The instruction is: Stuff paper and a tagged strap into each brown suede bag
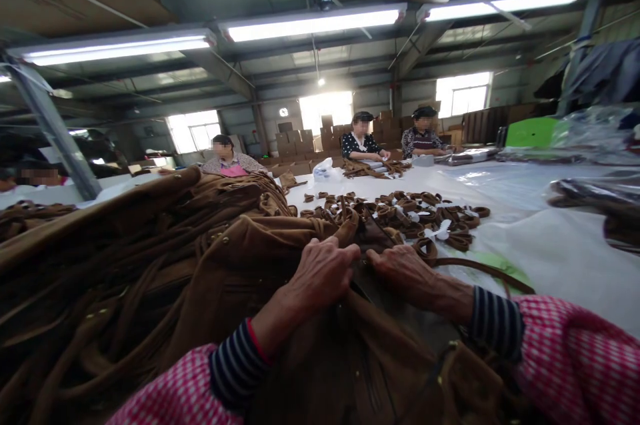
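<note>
At the near side of the white worktop (425,178), a big brown piece (315,351) is held. It is gripped by the curled fingers of the left hand (323,271) and of the right hand (410,275), which are kept close together. To the left, more brown pieces (150,271) are piled high. Past the hands, many small rolled straps (457,238) are spread out. Farther back, three people (367,143) can be seen.
</note>
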`<state>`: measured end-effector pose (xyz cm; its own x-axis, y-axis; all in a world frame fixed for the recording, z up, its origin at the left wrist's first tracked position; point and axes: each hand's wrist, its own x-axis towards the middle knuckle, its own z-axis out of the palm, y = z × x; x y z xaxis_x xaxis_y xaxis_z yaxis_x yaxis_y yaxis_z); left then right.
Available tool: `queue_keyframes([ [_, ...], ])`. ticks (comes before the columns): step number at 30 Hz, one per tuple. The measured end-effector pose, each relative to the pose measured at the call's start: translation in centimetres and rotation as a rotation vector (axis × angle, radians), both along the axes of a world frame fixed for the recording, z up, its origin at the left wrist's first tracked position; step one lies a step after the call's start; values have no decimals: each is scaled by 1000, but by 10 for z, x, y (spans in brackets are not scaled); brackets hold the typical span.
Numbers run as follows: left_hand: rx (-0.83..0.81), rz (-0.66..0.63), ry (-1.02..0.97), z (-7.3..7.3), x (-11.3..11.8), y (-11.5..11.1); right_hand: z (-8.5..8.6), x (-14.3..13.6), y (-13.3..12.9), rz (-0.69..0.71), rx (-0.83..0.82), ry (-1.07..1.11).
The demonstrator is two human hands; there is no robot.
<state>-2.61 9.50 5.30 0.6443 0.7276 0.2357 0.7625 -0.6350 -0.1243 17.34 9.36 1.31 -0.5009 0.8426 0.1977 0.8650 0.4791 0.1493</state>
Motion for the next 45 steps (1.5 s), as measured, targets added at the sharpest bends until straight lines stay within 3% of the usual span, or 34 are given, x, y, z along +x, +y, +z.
queue_keyframes([
  [5, 12, -64, -19, -12, 1, -6, 11, 15, -1, 82, -53, 61],
  [11, -5, -186, 83, -19, -6, -1, 15, 33, -49, 243, -216, 172],
  [15, 14, -253, 146, -30, -8, 0, 15, 44, -66, 216, -289, 320],
  [19, 46, -304, 143, -34, -8, -2, 5, 47, -49, 139, -487, 693],
  [22, 33, -346, 151, -30, -5, -3, -6, 44, -31, 76, -680, 955],
  [28, -93, -368, 181, -9, 4, -1, -18, 30, -12, 21, -677, 1026],
  [34, -116, -402, 348, 13, 10, 8, -15, 27, -14, 95, -322, 975],
  [37, -116, -406, 413, 22, 11, 12, -15, 26, -16, 118, -253, 908],
  [41, -99, -410, 429, 24, 9, 14, -11, 25, -11, 114, -353, 907],
  [45, -62, -423, 406, 18, 7, 13, -11, 28, 0, -2, -519, 1052],
])
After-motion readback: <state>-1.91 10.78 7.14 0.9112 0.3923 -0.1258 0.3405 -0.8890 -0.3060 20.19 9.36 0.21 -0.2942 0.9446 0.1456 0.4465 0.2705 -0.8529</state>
